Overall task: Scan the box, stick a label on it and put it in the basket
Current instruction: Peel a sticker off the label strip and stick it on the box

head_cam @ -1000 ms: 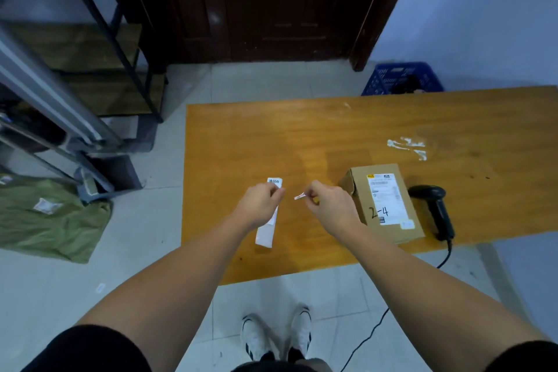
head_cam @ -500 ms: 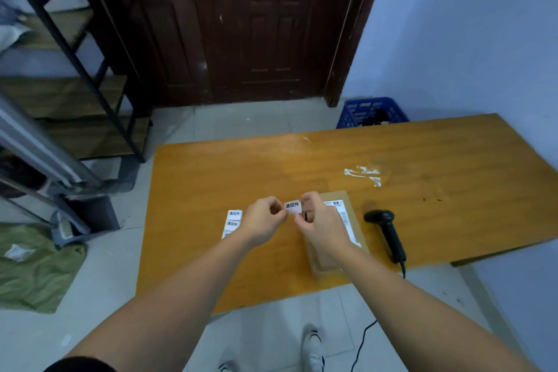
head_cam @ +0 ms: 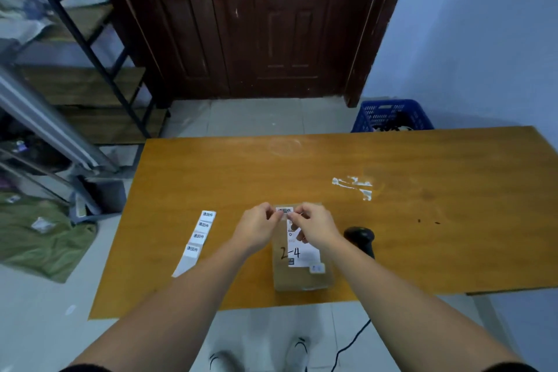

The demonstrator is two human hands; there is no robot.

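hands: left hand (head_cam: 259,229) and right hand (head_cam: 314,228) are held together over the box (head_cam: 302,276); fingers: small white label (head_cam: 285,211) is pinched at both ends | box: brown cardboard, flat on glossy wooden table (head_cam: 422,220)

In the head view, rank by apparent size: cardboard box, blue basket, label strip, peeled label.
1. Blue basket, partly hidden behind the table, and cardboard box: too close to rank.
2. Label strip.
3. Peeled label, pinched between both hands.
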